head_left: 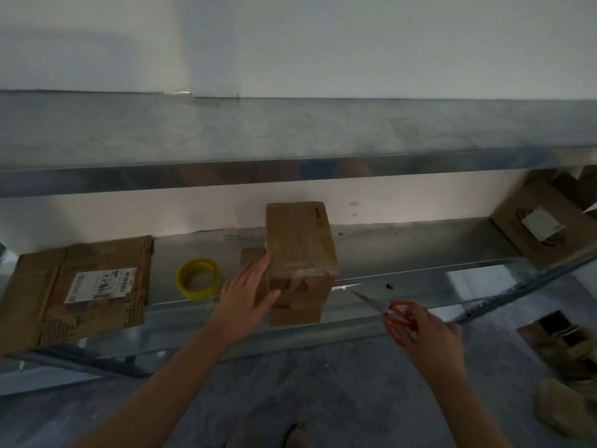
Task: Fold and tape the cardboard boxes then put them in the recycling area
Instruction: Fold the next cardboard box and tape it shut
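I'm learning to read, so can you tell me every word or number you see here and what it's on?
Nothing here can be read well enough to quote.
Barcode label on the flat cardboard: print and a barcode, too blurred.
Red marks on the standing box: too blurred.
Small white label on the box at right: too small.
Yellow tape roll, red scissors: no writing shows.

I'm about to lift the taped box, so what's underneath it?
Another piece of cardboard shows under the taped box, at the front of the metal shelf. The box and the left hand cover the rest, so its full shape is hidden.
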{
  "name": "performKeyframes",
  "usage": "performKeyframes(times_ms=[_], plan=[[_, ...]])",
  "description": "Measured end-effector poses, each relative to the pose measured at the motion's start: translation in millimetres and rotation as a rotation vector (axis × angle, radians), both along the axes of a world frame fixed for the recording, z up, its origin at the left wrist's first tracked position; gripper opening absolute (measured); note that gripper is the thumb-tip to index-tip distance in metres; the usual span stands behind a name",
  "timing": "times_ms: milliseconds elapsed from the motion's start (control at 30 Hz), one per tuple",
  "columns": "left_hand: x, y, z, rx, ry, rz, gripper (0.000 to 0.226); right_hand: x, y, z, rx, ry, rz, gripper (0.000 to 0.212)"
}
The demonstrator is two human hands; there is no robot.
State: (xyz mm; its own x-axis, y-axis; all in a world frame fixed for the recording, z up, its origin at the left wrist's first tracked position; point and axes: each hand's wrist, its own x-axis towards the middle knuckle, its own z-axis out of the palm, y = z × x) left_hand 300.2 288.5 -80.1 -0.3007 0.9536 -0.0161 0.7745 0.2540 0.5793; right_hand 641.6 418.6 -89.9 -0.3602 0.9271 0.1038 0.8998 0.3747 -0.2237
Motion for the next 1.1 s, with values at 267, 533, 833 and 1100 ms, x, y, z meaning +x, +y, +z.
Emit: performKeyframes(times_ms=[267,533,833,1100], plan=[[31,10,4,0.297,-0.696,0.253,0.046,-70,80,-29,-0.144,0.015,-0.165,0.032],[28,15,8,0.290,-0.752,0.304,0.051,-116,103,-84,-0.368,0.075,-0.135,0.035],[29,23,10,0.384,-0.891,0.425,0.039,-125,61,-42,-0.440,0.612,-0.003,0.026],[28,33,9,0.327,-1.175,0.599,0.011,-145,9,3,-0.863,1.309,-0.175,0.022]])
